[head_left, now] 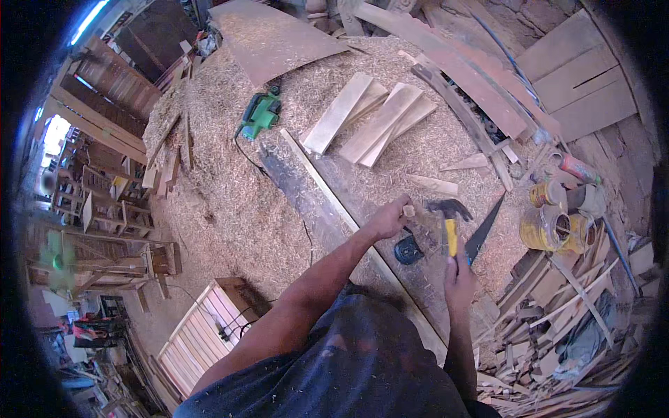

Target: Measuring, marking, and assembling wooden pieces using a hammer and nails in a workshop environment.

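Observation:
My left hand (pixel 387 219) is closed around a wooden handle (pixel 409 210); only its pale end shows, and the rest of the tool is hidden. My right hand (pixel 460 280) grips a claw hammer (pixel 451 237) by its yellow handle, with the dark head up and near my left hand. Between the hands, a dark tape measure (pixel 408 249) lies on the worn board (pixel 336 173). A long, narrow wooden strip (pixel 317 177) runs along that board, passing under my left forearm. Just beyond the hammer, a handsaw blade (pixel 483 228) points away to the right.
A green power planer (pixel 262 115) with a black cord sits on wood shavings at the far left. Several cut boards (pixel 382 124) lie ahead. Paint-stained buckets (pixel 543 228) and a heap of offcuts (pixel 550 313) are at the right. A slatted wooden piece (pixel 202 331) stands near left.

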`<state>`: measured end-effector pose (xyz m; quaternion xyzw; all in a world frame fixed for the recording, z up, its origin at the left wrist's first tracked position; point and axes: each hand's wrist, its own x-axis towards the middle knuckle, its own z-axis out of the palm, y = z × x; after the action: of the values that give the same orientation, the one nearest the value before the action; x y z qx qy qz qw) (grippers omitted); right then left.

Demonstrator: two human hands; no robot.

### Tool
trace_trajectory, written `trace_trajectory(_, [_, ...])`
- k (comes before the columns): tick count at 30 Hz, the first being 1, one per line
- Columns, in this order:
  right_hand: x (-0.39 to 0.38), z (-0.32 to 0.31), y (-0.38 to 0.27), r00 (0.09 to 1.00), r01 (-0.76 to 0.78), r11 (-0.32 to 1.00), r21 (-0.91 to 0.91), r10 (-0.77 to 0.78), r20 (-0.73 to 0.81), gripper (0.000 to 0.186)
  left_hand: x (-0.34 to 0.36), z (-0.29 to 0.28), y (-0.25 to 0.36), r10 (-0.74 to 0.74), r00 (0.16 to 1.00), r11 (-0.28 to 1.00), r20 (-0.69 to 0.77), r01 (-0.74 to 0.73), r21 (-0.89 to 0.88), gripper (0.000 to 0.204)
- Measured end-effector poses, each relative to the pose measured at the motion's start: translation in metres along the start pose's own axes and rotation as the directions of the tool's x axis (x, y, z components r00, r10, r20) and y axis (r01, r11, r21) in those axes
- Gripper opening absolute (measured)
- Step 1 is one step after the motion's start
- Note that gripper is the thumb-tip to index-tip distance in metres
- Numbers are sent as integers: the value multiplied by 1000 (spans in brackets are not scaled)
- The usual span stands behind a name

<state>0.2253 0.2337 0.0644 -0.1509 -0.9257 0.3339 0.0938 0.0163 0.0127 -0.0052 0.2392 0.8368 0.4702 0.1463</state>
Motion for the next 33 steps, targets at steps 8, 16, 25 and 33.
trace_trajectory(8, [-7,-28,138,960,-230,805,-547,96,-262,51,-27,-20,1,-46,986,906,161,-27,422,49])
trace_trajectory(16, [-49,21,191,923,-310,747,-589,88,-375,39,-41,-22,-60,-101,928,680,359,-199,706,31])
trace_trajectory(25, [-27,133,25,990,23,994,-110,-7,143,77,-58,-33,-80,123,909,726,399,-356,588,36])
trace_trajectory(33, [-21,155,1,976,-192,961,-198,209,66,90,-64,-43,-91,141,855,755,498,-418,505,50])
